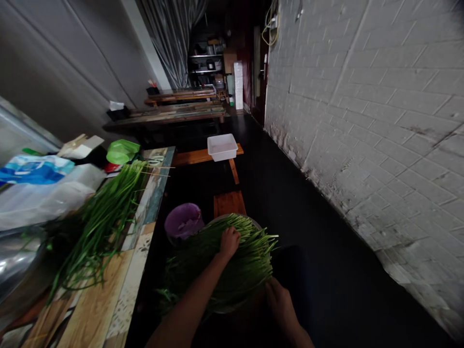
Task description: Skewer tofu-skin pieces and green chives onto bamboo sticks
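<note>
A large heap of long green chives (250,253) fills a round basin, whose pale rim (256,224) shows at the far side. The cut ends point right and away from me. My left hand (229,242) rests on top of the heap, its fingers curled into the chives. Low on the right, my right hand (279,298) is at the near edge of the heap, fingers drawn together. Deep shadow hides what its fingertips hold.
On the table (145,241) at left lie more chives (108,208), a metal bowl (18,261), plastic bags and a green bag (121,151). A purple-lined bin (184,220) stands beside the basin. Ahead, a white tub (222,147) sits on a bench; a brick wall (362,121) runs along the right.
</note>
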Demonstrator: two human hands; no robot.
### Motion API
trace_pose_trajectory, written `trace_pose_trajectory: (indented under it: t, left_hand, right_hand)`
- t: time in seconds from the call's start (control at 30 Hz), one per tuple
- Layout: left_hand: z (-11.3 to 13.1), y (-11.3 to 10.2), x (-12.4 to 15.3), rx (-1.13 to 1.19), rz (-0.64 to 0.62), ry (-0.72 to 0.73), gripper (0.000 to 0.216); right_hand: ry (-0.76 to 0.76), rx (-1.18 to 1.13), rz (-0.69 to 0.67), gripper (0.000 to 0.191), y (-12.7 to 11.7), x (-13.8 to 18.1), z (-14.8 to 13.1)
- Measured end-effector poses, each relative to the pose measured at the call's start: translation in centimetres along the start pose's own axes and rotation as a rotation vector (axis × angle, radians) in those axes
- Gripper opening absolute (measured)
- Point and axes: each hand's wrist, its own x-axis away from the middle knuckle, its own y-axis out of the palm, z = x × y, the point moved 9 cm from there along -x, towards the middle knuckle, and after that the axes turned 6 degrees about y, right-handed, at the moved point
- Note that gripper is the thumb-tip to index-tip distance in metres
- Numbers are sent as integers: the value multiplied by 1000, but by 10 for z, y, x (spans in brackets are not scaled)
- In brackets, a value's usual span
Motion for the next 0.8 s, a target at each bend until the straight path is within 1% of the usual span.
trace_pose_trajectory:
  t: [0.1,0.17,0.27,0.3,0.37,0.47,0.57,0.67,0.8]
  left_hand:
    - [5,-11,-1,125,15,11,8]
    - [5,-8,5,281,-75,-51,18]
    - [8,4,23,680,-241,-212,37]
    - [12,5,29,794,-266,-251,40]
    - [21,3,35,922,-264,-273,40]
    - [38,-2,38,1010,-261,-230,35]
    - [51,-6,38,1046,-254,-196,30]
    - [55,-9,38,1086,-229,-187,27]
    - [53,-10,40,1123,-203,-202,27]
  right_hand:
    - [-21,-13,-13,36,-1,-2,-5]
    - [-31,-39,-38,34,0,-5,-10]
    - [-60,-58,-56,33,2,-11,-22]
    - [-71,-53,-52,33,2,-13,-27]
    - [-96,-42,-39,34,0,-16,-36]
    - [-123,-29,-32,33,-1,-18,-47]
    - [-122,-25,-43,32,-2,-18,-52]
    - [-115,-27,-49,31,-1,-15,-51]
    - [-121,-22,-25,30,-1,-12,-49]
